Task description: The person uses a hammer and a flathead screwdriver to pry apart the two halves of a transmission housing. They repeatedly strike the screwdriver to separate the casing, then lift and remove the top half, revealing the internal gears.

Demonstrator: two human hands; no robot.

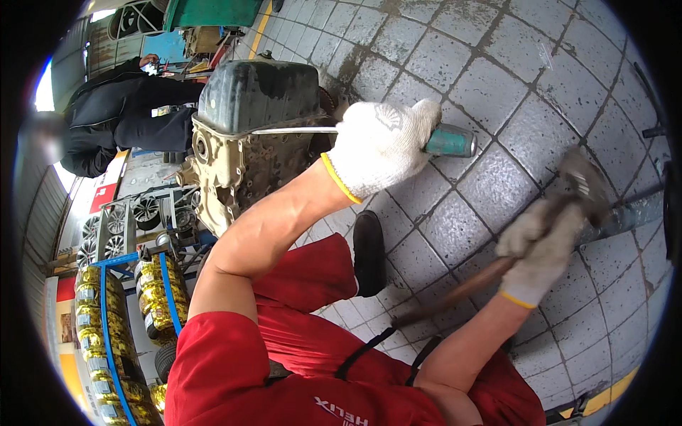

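My left hand [380, 149], in a white knit glove with a yellow cuff, is closed around a screwdriver [453, 140] with a green handle. Its long metal shaft points left, the tip at the seam between a dark oil pan [259, 92] and the pale, oil-stained engine block [245, 167]. Off to the right, my gloved right hand [541, 245] grips a hammer [584, 183] high on its wooden handle, close under the head. Motion blurs that hand and the hammer head. A gap separates the hammer from the screwdriver's handle end.
Another person [131, 106] in dark clothes stands beyond the engine. Wheel rims sit on a rack [131, 220] at left, with gold-wrapped tires [106, 341] in a blue frame below. A grey metal beam [629, 215] lies at right. Speckled tiles [483, 184] cover the floor.
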